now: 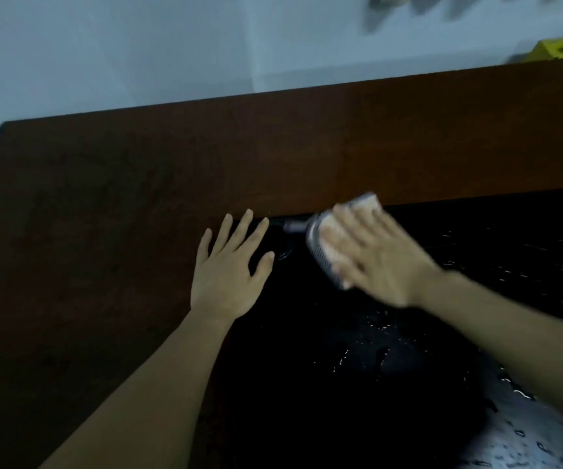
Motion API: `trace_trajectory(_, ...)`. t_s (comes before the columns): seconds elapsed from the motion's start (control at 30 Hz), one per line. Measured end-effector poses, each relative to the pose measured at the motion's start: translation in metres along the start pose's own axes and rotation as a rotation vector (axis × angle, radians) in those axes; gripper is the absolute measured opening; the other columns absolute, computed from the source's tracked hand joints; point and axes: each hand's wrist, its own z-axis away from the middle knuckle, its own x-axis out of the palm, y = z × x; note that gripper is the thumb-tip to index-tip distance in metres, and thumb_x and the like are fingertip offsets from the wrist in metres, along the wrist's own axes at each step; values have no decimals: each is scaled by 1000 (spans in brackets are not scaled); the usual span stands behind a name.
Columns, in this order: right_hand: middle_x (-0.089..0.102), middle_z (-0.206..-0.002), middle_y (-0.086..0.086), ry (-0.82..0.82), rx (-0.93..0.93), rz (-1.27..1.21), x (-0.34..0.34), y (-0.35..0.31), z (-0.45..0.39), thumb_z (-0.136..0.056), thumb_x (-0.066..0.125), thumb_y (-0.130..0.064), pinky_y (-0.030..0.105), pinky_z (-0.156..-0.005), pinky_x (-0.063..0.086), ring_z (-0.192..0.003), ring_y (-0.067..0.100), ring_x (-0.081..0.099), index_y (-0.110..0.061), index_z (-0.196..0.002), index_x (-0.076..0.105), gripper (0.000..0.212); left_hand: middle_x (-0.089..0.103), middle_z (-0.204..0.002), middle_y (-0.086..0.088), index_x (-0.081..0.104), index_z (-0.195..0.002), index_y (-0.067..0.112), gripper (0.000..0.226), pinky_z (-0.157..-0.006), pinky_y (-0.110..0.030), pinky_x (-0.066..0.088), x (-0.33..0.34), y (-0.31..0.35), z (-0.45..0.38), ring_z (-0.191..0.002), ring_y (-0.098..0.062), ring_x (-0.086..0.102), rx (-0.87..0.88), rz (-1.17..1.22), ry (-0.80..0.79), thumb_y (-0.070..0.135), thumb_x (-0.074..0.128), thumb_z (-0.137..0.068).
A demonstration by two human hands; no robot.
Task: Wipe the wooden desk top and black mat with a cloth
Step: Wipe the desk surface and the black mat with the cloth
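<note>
Head view: the cloth [334, 238], pale and folded, sits at centre right on the black mat's [307, 384] upper edge, under the right hand [371, 258]; its fingers lie flat and close together, motion-blurred; the left hand [227, 270], fingers spread, rests flat at the wooden desk top's [138, 170] border with the mat; droplets glint lower right, so the mat is likely slippery; the cloth looks soft and light, best pressed under the palm.

Pale cloth [334, 231] — on wet black mat [341, 384]
</note>
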Motion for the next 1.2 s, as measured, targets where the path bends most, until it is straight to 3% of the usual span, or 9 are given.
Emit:
trace_trajectory(0.07,-15,-168,10,8,174,20,-9,37,-33,-92,-10,-61,48,-123,-5,-155,34,-10,-30,-156,-18,72,-3,-166,21,6,-157,48,57,-126,-41,-2,0,-3,-1,-154,-8,-10,5,10,-5,60,17,-103)
trace_trajectory(0.23,-23,-167,8,-87,428,-164,-23,48,-79,-104,5,-58,52,-123,-11,-154,33,-19,-32,-160,-14,65,-3,-165,23,9,-157,49,55,-126,-40,-2,3,-2,2,-153,-6,-10,3,21,11,58,19,-104)
trace_trajectory(0.33,-12,-168,16,-37,348,-113,-12,5,-56,-96,-5,-56,55,-123,-5,-155,39,-9,-25,-162,-7,73,-2,-165,23,9,-156,50,54,-125,-38,-3,2,-1,2,-153,-6,-11,-5,32,-4,58,17,-104)
trace_trajectory(0.43,12,-167,20,36,131,-97,1,-35,-8,-100,10,-53,59,-123,11,-153,44,12,-20,-162,18,71,-1,-166,23,9,-156,50,55,-125,-39,-2,0,-1,0,-153,-6,-10,-9,42,-15,60,13,-102)
trace_trajectory(0.57,4,-169,10,-22,-40,-104,9,-37,31,-104,8,-62,50,-122,4,-156,34,2,-30,-163,11,66,0,-166,20,12,-157,47,62,-126,-42,1,0,2,1,-154,-8,-8,-11,15,8,64,8,-98)
trace_trajectory(0.73,-22,-167,5,6,221,-79,-3,17,-18,-89,-11,-65,47,-124,-10,-155,30,-16,-39,-151,-26,68,-2,-165,22,8,-156,48,62,-126,-43,2,2,0,0,-154,-8,-9,-2,-4,13,66,10,-97)
trace_trajectory(0.93,-25,-167,7,-54,453,-192,-17,26,-55,-104,5,-56,51,-123,-13,-153,31,-23,-33,-160,-15,64,-4,-165,21,8,-156,48,59,-126,-43,0,2,0,1,-153,-8,-10,-11,-10,5,63,18,-101)
trace_trajectory(1.1,-16,-168,14,1,310,-122,0,-49,0,-99,0,-53,53,-124,-7,-155,37,-13,-26,-161,-11,69,-1,-166,20,9,-157,47,60,-126,-43,2,1,0,2,-154,-9,-8,-7,0,0,63,17,-100)
trace_trajectory(1.2,5,-169,16,18,139,-109,11,-72,43,-104,10,-55,52,-123,4,-155,38,6,-25,-163,9,66,-2,-167,19,8,-157,47,61,-126,-43,1,0,2,3,-154,-9,-8,-10,-7,-3,64,15,-99)
